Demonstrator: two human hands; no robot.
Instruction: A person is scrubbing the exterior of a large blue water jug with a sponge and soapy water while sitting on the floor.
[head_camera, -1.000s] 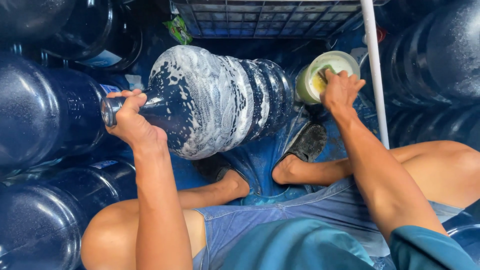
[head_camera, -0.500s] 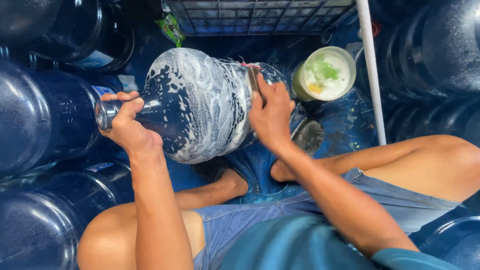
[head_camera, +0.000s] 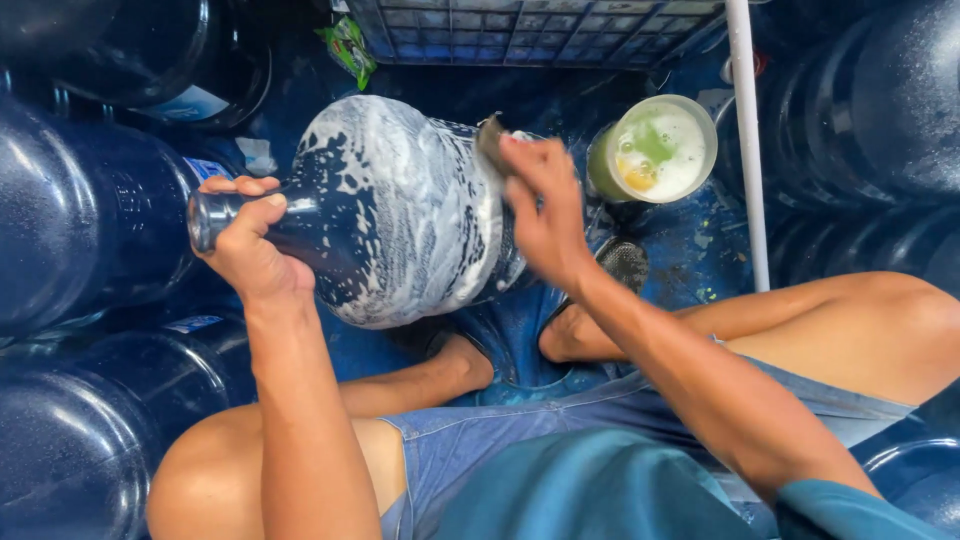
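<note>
A large blue water jug (head_camera: 390, 210) lies on its side in front of me, its body coated in white soap foam. My left hand (head_camera: 245, 240) grips its narrow neck at the left. My right hand (head_camera: 540, 205) presses a dark scrubbing pad (head_camera: 490, 140) against the jug's foamy side near its base. I sit cross-legged behind the jug, my bare feet under it.
A round green tub of soapy water (head_camera: 655, 150) stands to the right of the jug. Several big blue jugs (head_camera: 90, 220) crowd the left and right sides. A white pole (head_camera: 748, 150) rises at the right. A blue crate (head_camera: 520, 30) is at the back.
My right hand left the soap tub, came across to the jug with the pad, and now rubs along its foamy side. My left hand kept its hold on the neck.
</note>
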